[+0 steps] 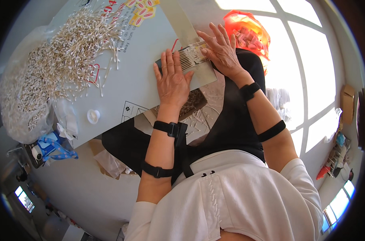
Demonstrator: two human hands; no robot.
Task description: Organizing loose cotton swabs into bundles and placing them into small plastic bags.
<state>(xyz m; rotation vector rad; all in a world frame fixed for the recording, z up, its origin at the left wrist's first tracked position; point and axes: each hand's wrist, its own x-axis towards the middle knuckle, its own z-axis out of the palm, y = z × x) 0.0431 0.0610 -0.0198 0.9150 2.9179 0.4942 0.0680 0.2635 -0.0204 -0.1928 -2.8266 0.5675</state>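
Observation:
A flat row of cotton swabs [187, 58] lies side by side near the table's right edge, between my two hands. My left hand [173, 82] rests flat, its fingertips over the row's left end and a dark flat piece there. At the other end, my right hand [223, 54] is open with fingers spread, thumb and fingertips close to the white swab tips. Whether it touches them I cannot tell. A small yellowish patch shows by those tips, partly hidden by the hand. A large heap of loose cotton swabs [76, 46] spreads over the table's left side.
The grey table [140, 80] carries yellow-and-white labels [141, 11], a small white cup [93, 117] and a clear plastic bag [13, 92] around the heap. Below its edge stands an open cardboard box [195, 105]. An orange bag [250, 22] with pinkish packets sits right of my knee.

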